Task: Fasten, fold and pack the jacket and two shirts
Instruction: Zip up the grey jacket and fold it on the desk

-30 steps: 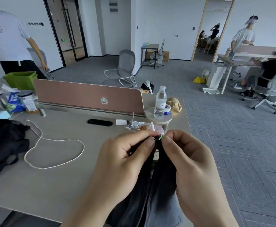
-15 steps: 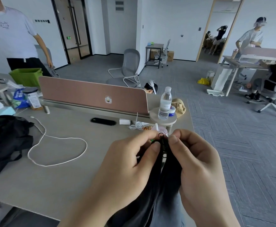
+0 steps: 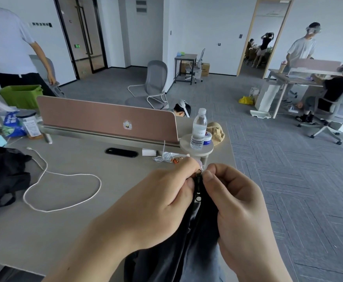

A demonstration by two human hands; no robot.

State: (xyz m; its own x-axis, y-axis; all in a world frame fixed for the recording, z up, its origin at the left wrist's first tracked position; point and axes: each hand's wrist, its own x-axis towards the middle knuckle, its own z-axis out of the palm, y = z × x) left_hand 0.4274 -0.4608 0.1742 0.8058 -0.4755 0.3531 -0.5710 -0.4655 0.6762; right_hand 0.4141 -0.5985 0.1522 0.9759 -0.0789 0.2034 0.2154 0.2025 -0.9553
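Observation:
A black jacket [image 3: 172, 247] hangs in front of me over the near right corner of the grey table [image 3: 54, 231]. My left hand [image 3: 156, 204] pinches the left edge of its front at the top. My right hand [image 3: 242, 208] pinches the right edge there, fingers curled. Between my thumbs runs the black zipper, with its slider [image 3: 198, 197] a little below my fingertips. More black cloth [image 3: 1, 180] lies heaped at the table's left edge; whether it is a shirt I cannot tell.
A white cable [image 3: 50, 186] loops across the tabletop. A pink divider screen [image 3: 107, 119] stands at the back, with a water bottle [image 3: 198, 129] on a round shelf at its right end. A green bin [image 3: 22, 96] and packets sit far left. People and chairs fill the room behind.
Both hands stayed together on the jacket's top edge. The zipper slider now shows lower between my thumbs, and the view has tilted slightly.

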